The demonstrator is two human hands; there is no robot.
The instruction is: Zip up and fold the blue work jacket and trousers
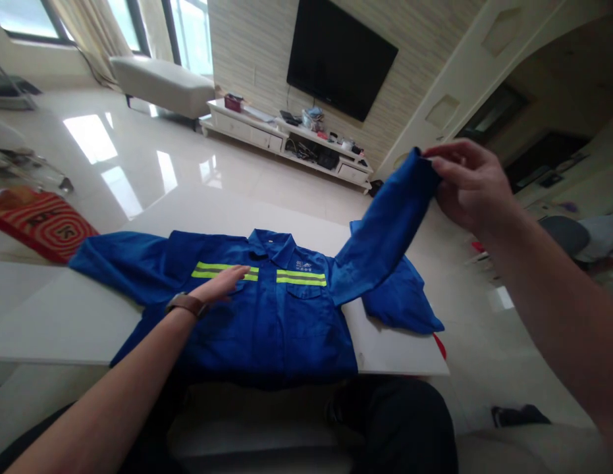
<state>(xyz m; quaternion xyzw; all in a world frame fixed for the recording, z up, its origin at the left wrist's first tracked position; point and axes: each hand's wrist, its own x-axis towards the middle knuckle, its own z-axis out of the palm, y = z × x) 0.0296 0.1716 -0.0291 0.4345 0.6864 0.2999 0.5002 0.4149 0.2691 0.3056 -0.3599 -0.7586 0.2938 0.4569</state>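
Note:
A blue work jacket [281, 322] with two yellow reflective stripes lies front up on a white table [64, 322]. My left hand [222, 283] lies flat and open on its chest, fingers over the left stripe. My right hand [464, 184] is raised above the table's right end and pinches the cuff of the jacket's right sleeve [385, 230], which hangs lifted in the air. The other sleeve [113, 260] is spread out flat to the left. I wear a brown watch [187, 304] on the left wrist.
A red patterned mat [39, 224] lies on the glossy floor at the left. A white TV stand [286, 141] with clutter sits below a wall-mounted television [340, 56]. A white bench [162, 85] stands by the windows. My dark-trousered legs are below the table's front edge.

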